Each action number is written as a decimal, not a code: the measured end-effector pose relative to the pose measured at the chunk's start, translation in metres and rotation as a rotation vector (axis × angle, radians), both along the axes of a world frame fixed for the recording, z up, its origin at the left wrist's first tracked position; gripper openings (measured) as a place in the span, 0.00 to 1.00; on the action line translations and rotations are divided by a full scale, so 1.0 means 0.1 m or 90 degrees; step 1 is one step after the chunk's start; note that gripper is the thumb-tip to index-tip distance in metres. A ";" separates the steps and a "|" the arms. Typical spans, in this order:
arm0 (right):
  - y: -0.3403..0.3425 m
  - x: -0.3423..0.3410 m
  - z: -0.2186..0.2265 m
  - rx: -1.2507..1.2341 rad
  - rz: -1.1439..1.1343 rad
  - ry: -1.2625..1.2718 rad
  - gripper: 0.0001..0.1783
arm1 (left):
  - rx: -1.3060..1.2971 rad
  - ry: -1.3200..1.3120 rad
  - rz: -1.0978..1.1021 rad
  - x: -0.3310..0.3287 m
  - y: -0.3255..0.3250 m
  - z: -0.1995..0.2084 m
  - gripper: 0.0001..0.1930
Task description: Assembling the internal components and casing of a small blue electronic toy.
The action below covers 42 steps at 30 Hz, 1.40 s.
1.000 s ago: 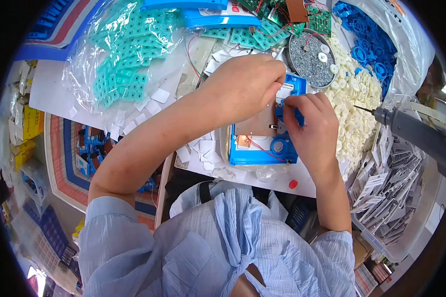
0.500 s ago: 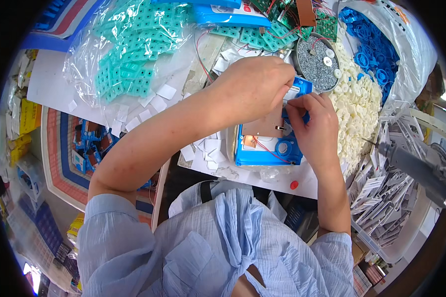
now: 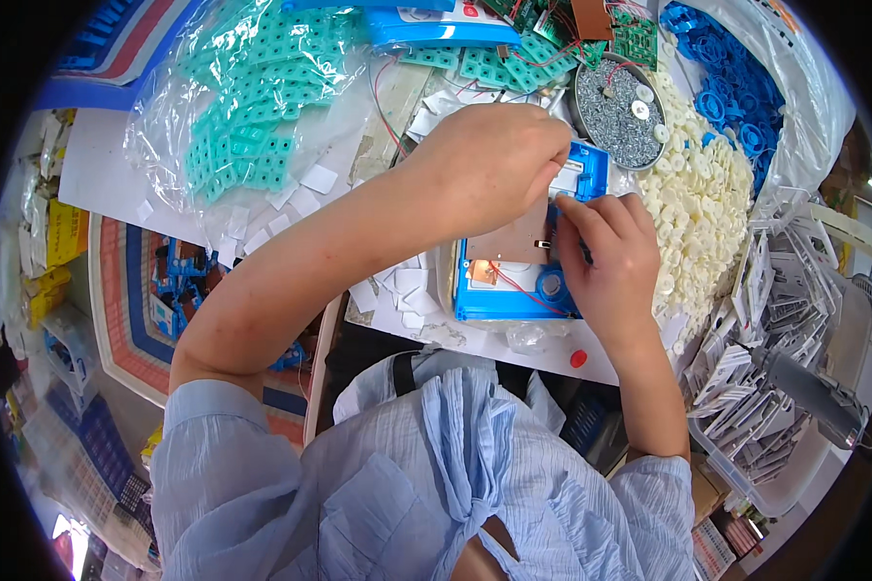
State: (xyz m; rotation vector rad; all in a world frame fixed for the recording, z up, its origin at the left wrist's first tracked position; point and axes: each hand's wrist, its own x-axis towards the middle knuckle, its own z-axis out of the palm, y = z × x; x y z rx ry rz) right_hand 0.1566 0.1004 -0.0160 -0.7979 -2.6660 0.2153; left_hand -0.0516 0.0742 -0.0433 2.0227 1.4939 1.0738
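Clearly, much of the blue case [image 3: 509, 310] is covered: it lies on the table [image 3: 107, 179] in front of the person, beneath both hands, with the left forearm [image 3: 300, 266] crossing to its upper left. The left hand [image 3: 509, 150] is over the case's upper part, its fingers curled in together; the fingertips are mostly turned out of sight, so I cannot tell what, if anything, they grip. The right hand [image 3: 618, 247] is at the case's right side, thumb and forefinger bent toward each other with little gap; whether something small is pinched there cannot be made out, and the hand hides part of that edge.

Between them, a brown board [image 3: 509, 242] shows only in part inside the case, with red wires [image 3: 518, 283] below it. Just beyond the case, the bowl [image 3: 573, 105] holds grey bits [image 3: 610, 131] too small to tell apart. Cream discs [image 3: 702, 213] are heaped to the right. Glare on the clear bag [image 3: 155, 126] blurs some teal pads [image 3: 233, 145]. At far right, a grey tool [image 3: 809, 387] covers some white plates [image 3: 746, 426]; its tip is indistinct.
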 end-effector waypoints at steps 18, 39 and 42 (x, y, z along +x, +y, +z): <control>-0.04 0.15 0.25 -0.302 -0.121 0.024 0.17 | 0.000 0.016 -0.001 0.01 -0.01 0.00 0.05; -0.04 0.14 0.31 -0.305 -0.057 -0.105 0.19 | -0.261 0.357 -0.148 0.23 0.28 0.37 0.07; -0.03 0.16 0.27 -0.288 -0.047 -0.098 0.20 | -0.256 0.396 -0.141 0.28 0.30 0.39 0.07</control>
